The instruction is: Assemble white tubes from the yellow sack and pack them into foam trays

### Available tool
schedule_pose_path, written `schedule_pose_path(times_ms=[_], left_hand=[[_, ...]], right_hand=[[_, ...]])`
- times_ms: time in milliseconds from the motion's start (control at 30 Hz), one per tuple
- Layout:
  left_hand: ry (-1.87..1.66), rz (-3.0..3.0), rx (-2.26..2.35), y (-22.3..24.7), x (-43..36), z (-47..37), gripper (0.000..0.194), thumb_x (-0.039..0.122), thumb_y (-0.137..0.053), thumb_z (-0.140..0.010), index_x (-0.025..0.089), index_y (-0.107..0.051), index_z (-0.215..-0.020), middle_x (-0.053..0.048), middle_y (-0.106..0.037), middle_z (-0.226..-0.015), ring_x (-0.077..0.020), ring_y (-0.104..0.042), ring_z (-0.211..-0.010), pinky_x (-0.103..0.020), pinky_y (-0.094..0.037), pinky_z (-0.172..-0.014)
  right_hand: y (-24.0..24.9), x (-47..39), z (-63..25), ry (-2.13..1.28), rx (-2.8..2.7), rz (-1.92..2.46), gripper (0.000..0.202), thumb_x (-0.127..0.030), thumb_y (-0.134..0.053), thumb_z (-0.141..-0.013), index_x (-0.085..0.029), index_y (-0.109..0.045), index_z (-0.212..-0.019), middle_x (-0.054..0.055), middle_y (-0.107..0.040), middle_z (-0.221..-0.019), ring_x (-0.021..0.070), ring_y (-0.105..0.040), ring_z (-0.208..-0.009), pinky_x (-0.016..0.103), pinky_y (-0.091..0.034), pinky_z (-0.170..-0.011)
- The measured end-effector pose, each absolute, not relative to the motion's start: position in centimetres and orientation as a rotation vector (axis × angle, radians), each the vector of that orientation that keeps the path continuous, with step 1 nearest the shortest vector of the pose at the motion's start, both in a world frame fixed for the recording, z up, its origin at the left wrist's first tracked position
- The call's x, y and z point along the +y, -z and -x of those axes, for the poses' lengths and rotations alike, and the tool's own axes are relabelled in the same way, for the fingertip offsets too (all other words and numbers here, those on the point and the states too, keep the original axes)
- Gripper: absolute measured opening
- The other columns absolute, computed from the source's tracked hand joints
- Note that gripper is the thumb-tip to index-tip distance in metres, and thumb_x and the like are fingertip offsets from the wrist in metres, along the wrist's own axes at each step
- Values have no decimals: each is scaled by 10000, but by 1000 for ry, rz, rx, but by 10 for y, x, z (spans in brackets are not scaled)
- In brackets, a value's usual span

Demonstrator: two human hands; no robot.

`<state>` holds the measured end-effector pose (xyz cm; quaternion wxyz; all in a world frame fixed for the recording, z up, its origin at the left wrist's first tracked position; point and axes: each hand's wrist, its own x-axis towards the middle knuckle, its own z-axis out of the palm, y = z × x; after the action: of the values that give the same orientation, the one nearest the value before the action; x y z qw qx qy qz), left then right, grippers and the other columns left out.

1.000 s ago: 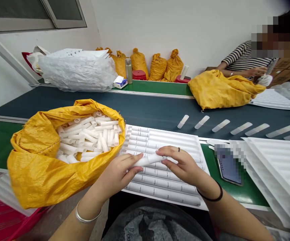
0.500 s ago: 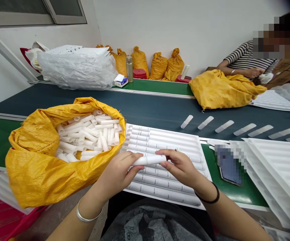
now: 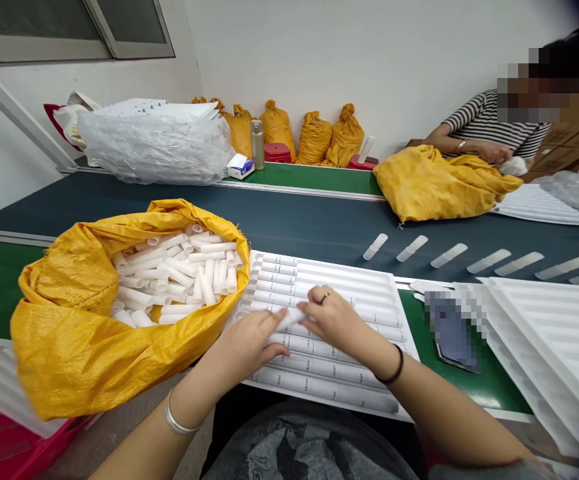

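Head view: white tube [image 3: 291, 319] between left hand [image 3: 252, 337] and right hand [image 3: 330, 317]

We count 1 open yellow sack [image 3: 64, 320], 1 slumped yellow sack [image 3: 429, 183] and at least 4 tied sacks [image 3: 314, 139]. We see at least 7 translucent tubes [image 3: 375, 247] on the belt [image 3: 289, 217], 2 red stools [image 3: 277, 153], 1 flask [image 3: 257, 145], 1 small box [image 3: 241, 167] and 1 phone [image 3: 453, 333]. We cannot tally the piled white tubes [image 3: 218, 247].
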<state>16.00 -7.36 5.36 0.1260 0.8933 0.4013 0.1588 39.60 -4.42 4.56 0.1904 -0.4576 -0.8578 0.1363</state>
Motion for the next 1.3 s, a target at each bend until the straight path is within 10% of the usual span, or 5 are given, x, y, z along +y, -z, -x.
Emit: schedule_pose_path(times_ms=[367, 533, 1000, 1300], left_hand=[[39, -2188, 2112, -36, -8, -59, 337, 196, -466, -804, 288, -733, -989, -166, -461, -1239, -403, -459, -1109, -539, -413, -902], [-394, -2417, 2031, -32, -16, -55, 306, 194, -504, -817, 242, -728, -1020, -157, -479, -1249, -348, -481, -1099, -488, -400, -952], [-1132, -1908, 1146, -45, -50, -136, 287, 271, -640, -834, 257, -659, -1120, -64, -571, -1154, -209, -515, -1131, -351, -383, -1027], [-1318, -921, 669, -63, -71, -179, 319, 221, -768, -698, 225, -502, -874, 30, -564, -924, -65, -579, -649, -193, -502, -581]], right_hand=[[-21, 100, -484, -418, -1783, 2305, 244, -277, -643, -769, -101, -654, -938, 120, -688, -885, 218, -646, -805, 265, -454, -696], [-28, 75, -493, -418, -1766, 2384, 398, -355, -600, -809, -55, -616, -1071, 198, -659, -1019, 273, -628, -931, 306, -450, -741], [-52, -32, -467, -586, -2119, 1875, 215, -231, -558, -780, -180, -600, -985, 61, -643, -885, 193, -589, -752, 300, -449, -671], [-67, -67, -391, -1724, -1352, 1018, 255, -347, -644, -802, -169, -570, -969, 13, -624, -695, 128, -590, -617, 276, -482, -612]])
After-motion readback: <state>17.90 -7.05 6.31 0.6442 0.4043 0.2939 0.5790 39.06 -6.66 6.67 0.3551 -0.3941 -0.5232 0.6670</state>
